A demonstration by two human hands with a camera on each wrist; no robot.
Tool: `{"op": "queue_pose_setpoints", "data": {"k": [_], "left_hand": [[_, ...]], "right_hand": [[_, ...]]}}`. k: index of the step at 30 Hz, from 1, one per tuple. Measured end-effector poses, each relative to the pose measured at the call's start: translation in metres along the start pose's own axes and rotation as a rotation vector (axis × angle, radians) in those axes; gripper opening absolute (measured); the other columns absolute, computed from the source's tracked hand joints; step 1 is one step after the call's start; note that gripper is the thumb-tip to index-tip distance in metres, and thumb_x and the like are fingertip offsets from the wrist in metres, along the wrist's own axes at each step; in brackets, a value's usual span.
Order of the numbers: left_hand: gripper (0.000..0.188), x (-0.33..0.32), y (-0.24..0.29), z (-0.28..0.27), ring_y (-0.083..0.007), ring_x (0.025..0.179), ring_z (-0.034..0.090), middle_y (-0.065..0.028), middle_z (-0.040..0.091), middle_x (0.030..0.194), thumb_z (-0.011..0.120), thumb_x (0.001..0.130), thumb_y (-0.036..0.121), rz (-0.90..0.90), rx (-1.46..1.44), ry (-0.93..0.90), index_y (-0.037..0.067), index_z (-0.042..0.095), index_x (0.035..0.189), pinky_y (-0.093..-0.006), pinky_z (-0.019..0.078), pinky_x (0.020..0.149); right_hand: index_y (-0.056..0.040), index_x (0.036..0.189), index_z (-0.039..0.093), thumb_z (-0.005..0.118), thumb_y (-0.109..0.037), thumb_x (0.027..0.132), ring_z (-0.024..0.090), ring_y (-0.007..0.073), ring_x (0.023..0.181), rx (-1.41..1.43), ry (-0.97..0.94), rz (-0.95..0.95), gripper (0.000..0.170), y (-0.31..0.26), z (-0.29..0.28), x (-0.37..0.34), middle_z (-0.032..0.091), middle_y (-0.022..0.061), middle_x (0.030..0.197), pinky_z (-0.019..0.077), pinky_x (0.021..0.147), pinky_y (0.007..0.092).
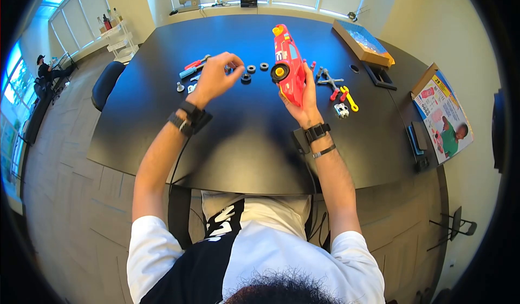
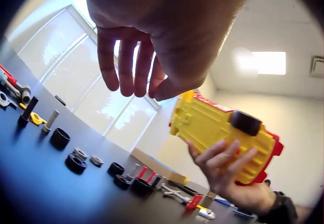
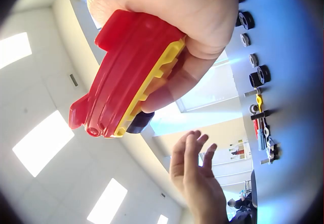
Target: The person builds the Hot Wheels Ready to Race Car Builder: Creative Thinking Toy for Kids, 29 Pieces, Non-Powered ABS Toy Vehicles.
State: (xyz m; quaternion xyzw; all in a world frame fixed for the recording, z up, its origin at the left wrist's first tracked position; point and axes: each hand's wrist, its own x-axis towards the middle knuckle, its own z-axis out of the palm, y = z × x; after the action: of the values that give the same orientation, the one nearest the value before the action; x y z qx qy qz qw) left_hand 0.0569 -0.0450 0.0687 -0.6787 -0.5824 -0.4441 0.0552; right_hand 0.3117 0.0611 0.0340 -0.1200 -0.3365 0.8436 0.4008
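My right hand grips a red toy car, which is held above the table with its nose or tail pointing up. In the left wrist view its yellow underside faces the camera, with fingers spread across it. One black wheel is on the near side, while a bare yellow hub shows at the upper end. My left hand hovers left of the car, fingers loosely bent and holding nothing. Between and beyond the hands lie several loose tires and grey rings.
Left of the tires lie a blue-handled tool and a grey bolt. To the right are a grey cross-shaped part, a yellow wrench and a chrome engine piece. An open box and a printed carton stand farther right.
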Motion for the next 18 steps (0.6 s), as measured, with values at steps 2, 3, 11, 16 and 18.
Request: {"op": "queue_pose_setpoints", "data": {"k": [2,3,11,16,18], "left_hand": [[0.015,0.012,-0.032,0.012,-0.0303,0.091,0.074,-0.0131,0.077,0.096,0.079,0.093,0.016,-0.065,-0.011,-0.054,0.002,0.078,0.098,-0.0415,0.0592,0.084],[0.017,0.016,-0.045,0.02,-0.0351,0.089,0.075,-0.0149,0.076,0.093,0.078,0.093,0.018,-0.122,-0.017,-0.097,0.002,0.079,0.099,-0.0454,0.0603,0.084],[0.049,0.003,-0.117,0.1,-0.0385,0.13,0.065,-0.0178,0.068,0.143,0.064,0.1,0.008,0.063,0.371,-0.461,0.006,0.058,0.148,-0.0514,0.0557,0.108],[0.039,0.001,-0.126,0.108,-0.037,0.127,0.067,-0.0162,0.07,0.14,0.067,0.1,0.011,0.074,0.423,-0.461,0.005,0.067,0.139,-0.0492,0.0573,0.106],[0.041,0.004,-0.118,0.101,-0.0369,0.116,0.071,-0.018,0.075,0.128,0.074,0.097,0.015,0.035,0.448,-0.484,0.004,0.07,0.137,-0.0473,0.0585,0.101]], "right_hand": [[-0.0162,0.144,0.061,0.053,-0.061,0.109,0.072,0.0141,0.107,0.018,-0.011,0.028,0.057,0.003,-0.007,0.003,0.073,0.0009,0.126,0.059,0.087,0.0324],[-0.0158,0.143,0.061,0.054,-0.062,0.109,0.072,0.0139,0.105,0.018,-0.006,0.035,0.057,0.003,-0.007,0.003,0.073,0.0007,0.124,0.0589,0.085,0.0322],[-0.0132,0.131,0.067,0.063,-0.066,0.103,0.076,0.0175,0.091,0.072,-0.044,0.067,0.06,0.0,0.002,-0.001,0.077,0.0032,0.11,0.0611,0.066,0.0303],[-0.0147,0.131,0.067,0.062,-0.067,0.103,0.076,0.016,0.09,0.032,-0.079,0.06,0.06,-0.007,0.004,-0.004,0.077,0.0017,0.108,0.0604,0.065,0.0299],[-0.0152,0.131,0.067,0.062,-0.067,0.102,0.075,0.0154,0.09,0.02,-0.079,0.057,0.06,-0.007,0.003,-0.005,0.077,0.0012,0.108,0.0598,0.066,0.0298]]}}
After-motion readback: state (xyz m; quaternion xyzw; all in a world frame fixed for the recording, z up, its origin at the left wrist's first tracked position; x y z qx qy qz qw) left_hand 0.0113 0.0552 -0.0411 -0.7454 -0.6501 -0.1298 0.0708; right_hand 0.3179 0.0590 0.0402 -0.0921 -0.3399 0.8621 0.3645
